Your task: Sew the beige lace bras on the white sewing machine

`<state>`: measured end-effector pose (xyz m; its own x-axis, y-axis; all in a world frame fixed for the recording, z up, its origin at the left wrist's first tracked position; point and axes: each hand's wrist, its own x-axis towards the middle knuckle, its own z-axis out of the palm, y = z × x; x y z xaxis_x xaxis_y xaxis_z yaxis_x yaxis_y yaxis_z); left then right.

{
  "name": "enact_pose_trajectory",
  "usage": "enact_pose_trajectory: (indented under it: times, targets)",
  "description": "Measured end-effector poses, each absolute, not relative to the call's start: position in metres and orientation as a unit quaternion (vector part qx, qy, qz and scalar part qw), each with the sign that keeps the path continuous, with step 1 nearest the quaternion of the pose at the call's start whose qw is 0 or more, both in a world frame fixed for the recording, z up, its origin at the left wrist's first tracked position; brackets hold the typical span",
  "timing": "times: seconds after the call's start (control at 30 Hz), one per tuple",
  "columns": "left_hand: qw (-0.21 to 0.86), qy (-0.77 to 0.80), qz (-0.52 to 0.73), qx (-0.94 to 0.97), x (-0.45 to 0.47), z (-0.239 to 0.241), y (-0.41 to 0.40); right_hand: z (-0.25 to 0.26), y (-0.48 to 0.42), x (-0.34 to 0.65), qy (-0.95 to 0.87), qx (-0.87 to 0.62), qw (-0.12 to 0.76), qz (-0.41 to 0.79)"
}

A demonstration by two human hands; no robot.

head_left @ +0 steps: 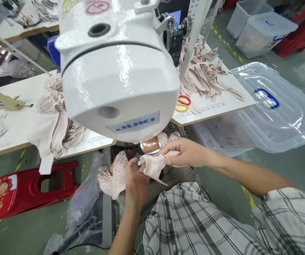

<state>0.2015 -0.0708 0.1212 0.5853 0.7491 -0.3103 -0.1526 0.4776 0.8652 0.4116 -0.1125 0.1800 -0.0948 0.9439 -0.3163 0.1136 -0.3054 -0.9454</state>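
Observation:
Below the sewing machine head [120, 88], both hands are on a pale pink bra wing [154, 165], a small piece of smooth fabric. My right hand [186, 152] pinches its right side between thumb and fingers. At its left edge is my left hand [137, 182], thumb up, with the fingers partly hidden behind the cloth. Lace bra cups [119, 173] hang just left of my left hand, and more lace lies behind the wing. A shiny brown-and-silver machine part [151, 145] sits right above the fabric. The needle area is hidden by the machine head.
On the right tabletop [208, 113] lie a heap of beige fabric strips [203, 74] and scissors with red and yellow handles [183, 103]. Bra pieces [53, 120] are piled at left. A red stool [32, 187] and clear lidded bin [282, 106] flank the table.

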Motion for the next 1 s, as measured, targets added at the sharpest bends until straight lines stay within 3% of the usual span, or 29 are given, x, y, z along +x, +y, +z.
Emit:
enact_pose_trajectory:
  times: [0.07, 0.17, 0.23, 0.33, 0.4, 0.47, 0.63, 0.77, 1.0]
  targets:
    - [0.802, 0.299, 0.281, 0.434, 0.199, 0.120, -0.074, 0.195, -0.101, 0.415, -0.495, -0.526, 0.312, 0.617]
    - [0.728, 0.250, 0.360, 0.527, 0.197, 0.128, -0.068, 0.212, -0.081, 0.418, -0.599, -0.499, 0.230, 0.583]
    - [0.621, 0.236, 0.413, 0.623, 0.195, 0.135, -0.054, 0.216, -0.070, 0.421, -0.661, -0.540, 0.201, 0.480]
    - [0.393, 0.184, 0.358, 0.827, 0.192, 0.139, -0.027, 0.215, -0.061, 0.426, -0.705, -0.586, 0.195, 0.350]
    - [0.238, 0.126, 0.303, 0.914, 0.192, 0.135, -0.010, 0.214, -0.059, 0.427, -0.717, -0.591, 0.188, 0.320]
    - [0.147, 0.091, 0.272, 0.947, 0.194, 0.129, 0.004, 0.214, -0.060, 0.426, -0.717, -0.598, 0.175, 0.312]
    - [0.130, 0.076, 0.195, 0.969, 0.199, 0.119, 0.021, 0.218, -0.060, 0.425, -0.715, -0.603, 0.166, 0.311]
    - [0.121, 0.073, 0.205, 0.969, 0.202, 0.124, 0.018, 0.213, -0.064, 0.429, -0.708, -0.607, 0.183, 0.310]
    - [0.104, 0.123, 0.220, 0.962, 0.211, 0.143, -0.006, 0.167, -0.085, 0.431, -0.692, -0.603, 0.361, 0.165]
